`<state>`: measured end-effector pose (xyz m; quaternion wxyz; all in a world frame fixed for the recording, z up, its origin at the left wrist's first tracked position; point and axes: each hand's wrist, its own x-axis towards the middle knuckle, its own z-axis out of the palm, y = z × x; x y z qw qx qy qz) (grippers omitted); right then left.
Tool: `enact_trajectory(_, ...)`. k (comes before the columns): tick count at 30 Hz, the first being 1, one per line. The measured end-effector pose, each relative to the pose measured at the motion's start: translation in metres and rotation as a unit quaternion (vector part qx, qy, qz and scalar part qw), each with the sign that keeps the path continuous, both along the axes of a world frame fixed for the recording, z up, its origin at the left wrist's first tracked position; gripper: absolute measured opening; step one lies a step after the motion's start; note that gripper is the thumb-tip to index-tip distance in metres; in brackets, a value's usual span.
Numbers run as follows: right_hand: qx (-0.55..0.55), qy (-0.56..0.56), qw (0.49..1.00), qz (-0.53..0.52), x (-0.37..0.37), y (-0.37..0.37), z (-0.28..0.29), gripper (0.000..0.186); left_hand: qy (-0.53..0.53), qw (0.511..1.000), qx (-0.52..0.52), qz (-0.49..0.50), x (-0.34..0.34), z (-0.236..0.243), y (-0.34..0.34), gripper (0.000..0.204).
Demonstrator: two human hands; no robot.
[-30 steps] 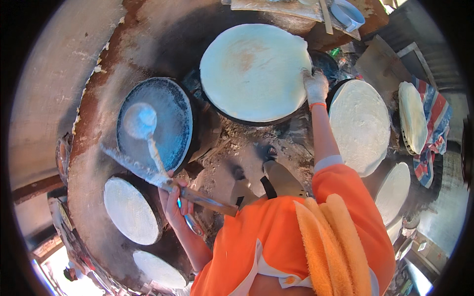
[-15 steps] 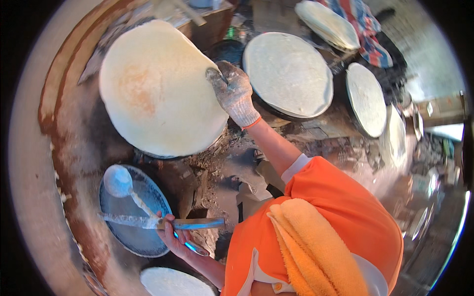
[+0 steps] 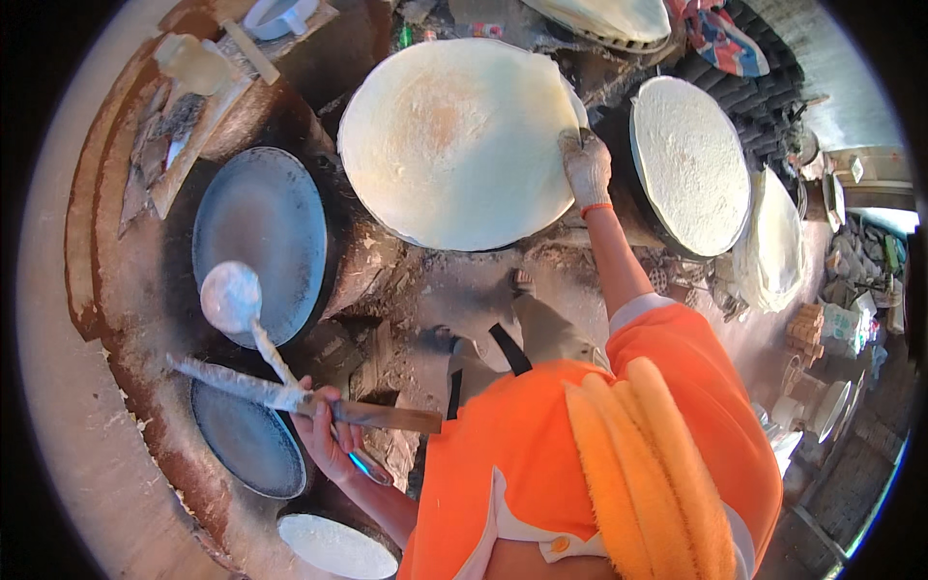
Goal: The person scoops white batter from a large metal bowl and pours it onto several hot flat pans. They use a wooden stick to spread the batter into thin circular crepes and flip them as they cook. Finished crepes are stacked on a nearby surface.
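Observation:
My right hand (image 3: 586, 172), in a knitted glove with an orange cuff, pinches the right edge of a large pale flatbread (image 3: 449, 145) on a round griddle. My left hand (image 3: 327, 430) is wrapped round a long flat tool (image 3: 387, 414) with a wooden handle and batter-crusted blade, together with a white-coated ladle (image 3: 230, 298); a shiny metal piece (image 3: 369, 469) shows below these fingers. Both tools lie over two bare dark pans (image 3: 256, 222) at the left.
More pale rounds sit on pans at right (image 3: 688, 159) and lower left (image 3: 338, 541). A board (image 3: 193, 145) with a jug and a white pot (image 3: 275, 12) is at upper left. Striped cloth (image 3: 725, 43) lies upper right; clutter and bricks (image 3: 802, 329) line the right.
The view has swung, bringing the upper-left board and another bare pan into sight. My right hand stays at the large flatbread's edge; my left hand still holds the tools.

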<state>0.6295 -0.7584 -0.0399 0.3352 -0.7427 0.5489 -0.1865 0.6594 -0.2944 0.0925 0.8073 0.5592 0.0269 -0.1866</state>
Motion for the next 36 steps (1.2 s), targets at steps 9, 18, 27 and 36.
enact_trajectory(9, -0.156, -0.045, 0.985, 0.059, -0.034, -0.059, 0.057, 0.034, -0.084, 0.975, -0.133, -0.155, 0.047, 0.003, -0.064, 0.042)
enact_trajectory(18, -0.461, 0.173, 0.845, -0.208, -0.342, -0.196, 0.210, 0.030, 0.070, 0.974, -0.074, -0.204, 0.051, -0.047, -0.130, 0.032)
enact_trajectory(27, -0.470, 0.443, 0.752, -0.133, -0.439, -0.265, 0.152, 0.019, 0.038, 0.975, -0.061, -0.210, -0.024, -0.030, -0.218, 0.037)
enact_trajectory(36, -0.187, 0.453, 0.867, -0.096, -0.415, -0.220, 0.023, 0.029, -0.008, 0.956, 0.011, -0.295, -0.048, 0.029, -0.276, 0.043)
